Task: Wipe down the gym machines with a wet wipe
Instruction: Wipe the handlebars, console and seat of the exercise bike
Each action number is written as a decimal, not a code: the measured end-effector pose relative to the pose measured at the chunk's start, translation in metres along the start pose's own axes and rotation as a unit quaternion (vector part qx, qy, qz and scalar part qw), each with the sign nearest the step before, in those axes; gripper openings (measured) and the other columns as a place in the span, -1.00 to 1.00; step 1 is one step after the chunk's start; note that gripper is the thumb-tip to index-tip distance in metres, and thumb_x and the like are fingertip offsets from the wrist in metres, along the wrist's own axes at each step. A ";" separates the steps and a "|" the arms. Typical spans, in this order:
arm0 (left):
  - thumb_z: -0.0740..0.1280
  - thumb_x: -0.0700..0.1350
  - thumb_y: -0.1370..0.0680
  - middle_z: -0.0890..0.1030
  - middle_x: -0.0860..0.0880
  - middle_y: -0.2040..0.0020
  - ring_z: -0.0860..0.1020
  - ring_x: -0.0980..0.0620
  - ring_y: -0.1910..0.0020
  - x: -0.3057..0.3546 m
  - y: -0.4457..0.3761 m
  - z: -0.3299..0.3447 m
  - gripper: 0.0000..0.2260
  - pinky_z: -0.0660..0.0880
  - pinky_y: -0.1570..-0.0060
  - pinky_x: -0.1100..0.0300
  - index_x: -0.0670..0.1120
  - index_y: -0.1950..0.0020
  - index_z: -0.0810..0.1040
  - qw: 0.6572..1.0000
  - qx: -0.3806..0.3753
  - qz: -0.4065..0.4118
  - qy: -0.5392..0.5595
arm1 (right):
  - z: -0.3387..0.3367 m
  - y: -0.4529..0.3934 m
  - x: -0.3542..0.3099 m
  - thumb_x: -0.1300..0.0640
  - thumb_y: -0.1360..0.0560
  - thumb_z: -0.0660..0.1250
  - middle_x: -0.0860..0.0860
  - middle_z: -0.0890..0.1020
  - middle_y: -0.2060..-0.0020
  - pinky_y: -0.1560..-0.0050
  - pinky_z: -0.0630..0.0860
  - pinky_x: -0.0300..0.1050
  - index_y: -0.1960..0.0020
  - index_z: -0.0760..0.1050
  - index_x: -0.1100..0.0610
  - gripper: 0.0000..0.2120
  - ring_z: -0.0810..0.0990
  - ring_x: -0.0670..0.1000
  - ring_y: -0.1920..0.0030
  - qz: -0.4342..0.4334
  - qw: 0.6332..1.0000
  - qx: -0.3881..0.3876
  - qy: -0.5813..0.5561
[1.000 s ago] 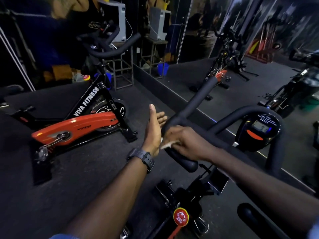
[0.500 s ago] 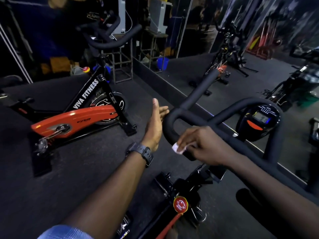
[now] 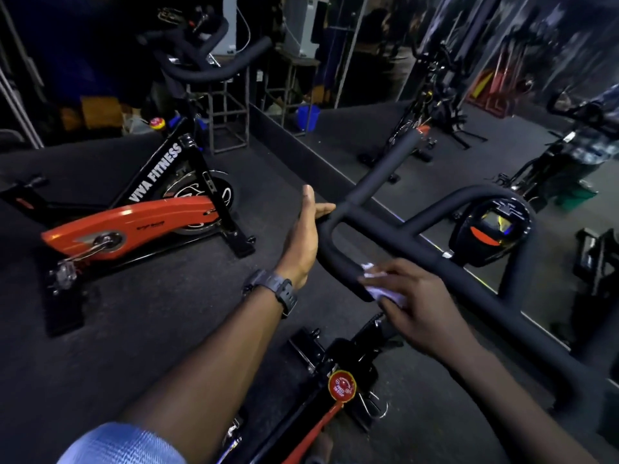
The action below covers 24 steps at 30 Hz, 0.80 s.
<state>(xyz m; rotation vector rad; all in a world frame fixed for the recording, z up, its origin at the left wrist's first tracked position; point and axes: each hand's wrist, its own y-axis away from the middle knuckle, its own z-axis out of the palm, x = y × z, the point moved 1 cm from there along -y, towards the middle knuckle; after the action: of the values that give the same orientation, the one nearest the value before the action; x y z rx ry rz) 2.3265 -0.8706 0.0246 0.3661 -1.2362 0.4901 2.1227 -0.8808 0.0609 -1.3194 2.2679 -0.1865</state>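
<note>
— At the near end of the black handlebar, what was the right hand doing?

— It held a white wet wipe, fingers curled over it, pressing it against the padded grip on the near, curved part of the bar. The wipe was bunched up, partly showing under the fingers and partly hidden by them.

— And the left hand?

— Flat and open, fingers straight and together, thumb up. It stood edge-on just left of the bar's bend, fingertips right by the foam there. I couldn't tell whether they actually touched it. It carried nothing. There was a dark wristwatch on that wrist, and a light blue sleeve bunched up near the elbow.

— Which machine was it?

— A spin bike, seen from above the saddle side. Its round red knob sat low in the middle, below both arms, and a small display console hung inside the far loop of the bar, to the right.

— Anything else around?

— A second bike stood well apart to the left on the dark floor, with an orange guard and white lettering, VIVA FITNESS, on its black frame. Behind it a metal stand stood by the wall, and a blue bucket beyond. A mirror ran along the right side, showing more bikes
</note>
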 end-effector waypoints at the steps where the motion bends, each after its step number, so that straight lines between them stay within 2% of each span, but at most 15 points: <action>1: -0.12 0.37 -0.62 0.65 0.01 -0.19 0.56 0.14 -0.23 0.000 0.000 0.005 -0.34 0.39 -0.27 0.24 -0.03 -0.13 0.63 1.000 -0.006 -0.002 -0.001 | 0.009 -0.008 -0.001 0.05 -0.47 0.19 -0.04 0.66 -0.02 -0.09 0.52 -0.16 -0.05 0.67 0.06 -0.68 0.62 -0.03 -0.07 0.024 1.000 0.006 0.014; 3: -0.12 0.34 -0.64 0.66 0.00 -0.19 0.56 0.14 -0.24 -0.001 0.001 0.012 -0.32 0.36 -0.23 0.30 -0.07 -0.14 0.64 1.000 -0.010 0.000 -0.005 | 0.034 -0.030 -0.006 0.06 -0.52 0.18 0.04 0.67 -0.01 -0.07 0.52 -0.06 -0.09 0.63 0.06 -0.72 0.62 0.12 -0.07 0.093 0.995 -0.009 0.016; 4: -0.12 0.34 -0.64 0.66 0.01 -0.19 0.56 0.14 -0.25 -0.003 0.001 0.017 -0.31 0.34 -0.19 0.35 -0.08 -0.14 0.66 1.000 -0.012 0.004 -0.010 | 0.043 -0.036 -0.006 0.05 -0.58 0.16 0.05 0.67 -0.10 -0.13 0.47 -0.08 -0.18 0.60 0.06 -0.70 0.60 0.14 -0.14 0.136 0.990 -0.019 -0.011; 6: -0.10 0.41 -0.61 0.65 0.01 -0.23 0.54 0.15 -0.29 -0.006 0.001 0.021 -0.27 0.30 -0.12 0.40 -0.06 -0.10 0.68 1.000 -0.012 0.018 -0.017 | 0.051 -0.031 -0.007 0.02 -0.66 0.13 -0.01 0.61 -0.25 -0.20 0.41 -0.17 -0.34 0.52 0.04 -0.67 0.57 -0.01 -0.22 0.189 0.980 0.002 -0.057; 8: -0.08 0.51 -0.48 0.64 0.01 -0.26 0.53 0.16 -0.31 -0.007 0.002 0.020 -0.21 0.29 -0.17 0.38 -0.03 -0.07 0.70 0.999 -0.019 0.031 -0.024 | 0.051 -0.013 -0.016 0.04 -0.68 0.12 -0.05 0.60 -0.24 -0.21 0.50 -0.16 -0.34 0.52 0.07 -0.68 0.62 -0.20 -0.05 0.241 0.953 0.040 -0.176; 9: -0.08 0.53 -0.46 0.65 0.00 -0.25 0.53 0.17 -0.31 -0.008 0.001 0.018 -0.20 0.29 -0.20 0.36 -0.03 -0.06 0.70 0.999 -0.021 0.031 -0.023 | 0.051 -0.007 -0.024 0.08 -0.69 0.12 0.00 0.61 -0.21 -0.16 0.57 -0.09 -0.29 0.54 0.13 -0.69 0.65 -0.16 0.02 0.293 0.904 0.065 -0.304; 10: -0.09 0.51 -0.49 0.66 0.00 -0.22 0.54 0.17 -0.29 -0.008 0.001 0.017 -0.21 0.29 -0.21 0.34 -0.04 -0.07 0.70 0.999 -0.024 0.028 -0.022 | 0.051 -0.007 -0.030 0.11 -0.69 0.10 0.08 0.63 -0.14 -0.07 0.63 -0.04 -0.20 0.55 0.20 -0.70 0.68 -0.07 0.06 0.360 0.811 0.100 -0.450; 11: -0.10 0.46 -0.55 0.67 0.00 -0.20 0.54 0.16 -0.28 -0.009 0.002 0.017 -0.23 0.29 -0.21 0.34 -0.06 -0.08 0.69 0.999 -0.027 0.023 -0.022 | 0.052 -0.009 -0.034 0.12 -0.69 0.09 0.16 0.63 -0.07 0.01 0.66 -0.02 -0.10 0.54 0.25 -0.70 0.68 0.06 0.04 0.418 0.700 0.131 -0.565; 13: -0.13 0.36 -0.64 0.67 0.00 -0.19 0.55 0.16 -0.27 -0.011 0.002 0.015 -0.28 0.28 -0.18 0.36 -0.09 -0.10 0.68 0.999 -0.025 0.023 -0.022 | 0.054 -0.017 -0.031 0.12 -0.69 0.10 0.28 0.62 -0.05 0.09 0.68 0.06 0.02 0.49 0.30 -0.70 0.64 0.21 -0.08 0.483 0.494 0.159 -0.705; 14: -0.13 0.33 -0.65 0.67 0.00 -0.20 0.54 0.15 -0.28 -0.012 0.002 0.015 -0.29 0.28 -0.17 0.38 -0.09 -0.10 0.68 0.999 -0.025 0.023 -0.026 | 0.052 -0.022 -0.031 0.13 -0.68 0.11 0.31 0.61 -0.10 0.09 0.66 0.13 0.03 0.48 0.32 -0.70 0.61 0.25 -0.15 0.490 0.413 0.159 -0.751; 15: -0.14 0.32 -0.66 0.67 -0.01 -0.20 0.54 0.15 -0.29 -0.013 0.002 0.015 -0.29 0.27 -0.16 0.39 -0.09 -0.10 0.68 0.999 -0.027 0.025 -0.029 | 0.050 -0.024 -0.029 0.14 -0.68 0.12 0.33 0.60 -0.14 0.07 0.63 0.19 0.04 0.48 0.33 -0.70 0.59 0.28 -0.20 0.486 0.375 0.150 -0.775; 16: -0.14 0.31 -0.66 0.67 -0.01 -0.20 0.54 0.14 -0.29 -0.013 0.002 0.014 -0.30 0.27 -0.18 0.38 -0.08 -0.09 0.69 0.999 -0.029 0.026 -0.027 | 0.046 -0.024 -0.028 0.15 -0.68 0.12 0.35 0.58 -0.17 0.05 0.62 0.22 0.04 0.48 0.34 -0.71 0.57 0.30 -0.22 0.484 0.367 0.137 -0.782; 19: -0.11 0.44 -0.58 0.62 -0.01 -0.30 0.49 0.13 -0.36 -0.010 0.001 0.012 -0.29 0.25 -0.35 0.26 0.03 -0.04 0.70 0.999 -0.033 0.023 -0.018 | 0.041 -0.013 -0.027 0.21 -0.68 0.09 0.38 0.56 -0.17 0.00 0.63 0.16 0.02 0.47 0.33 -0.74 0.56 0.33 -0.20 0.462 0.460 0.092 -0.753; 22: -0.09 0.49 -0.48 0.48 0.13 -0.37 0.39 0.21 -0.40 -0.007 0.002 0.010 -0.29 0.19 -0.40 0.23 0.07 -0.13 0.66 1.000 -0.015 0.023 -0.013 | 0.040 -0.014 -0.016 0.26 -0.64 0.06 0.32 0.55 -0.04 0.09 0.64 -0.05 0.01 0.49 0.30 -0.76 0.57 0.21 0.01 0.452 0.550 0.065 -0.699; 24: -0.06 0.53 -0.45 0.56 0.11 -0.31 0.47 0.17 -0.34 -0.007 0.001 0.010 -0.26 0.28 -0.44 0.14 0.06 -0.19 0.61 1.000 -0.010 0.018 -0.014 | 0.037 -0.031 -0.004 0.20 -0.64 0.07 0.20 0.58 0.06 0.15 0.61 -0.06 0.03 0.52 0.21 -0.74 0.57 0.11 0.10 0.463 0.605 -0.025 -0.647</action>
<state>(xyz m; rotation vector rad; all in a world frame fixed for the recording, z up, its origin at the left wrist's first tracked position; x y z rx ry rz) 2.3164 -0.8756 0.0210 0.3349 -1.2764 0.5054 2.1667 -0.8893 0.0413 0.0924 1.2587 0.9104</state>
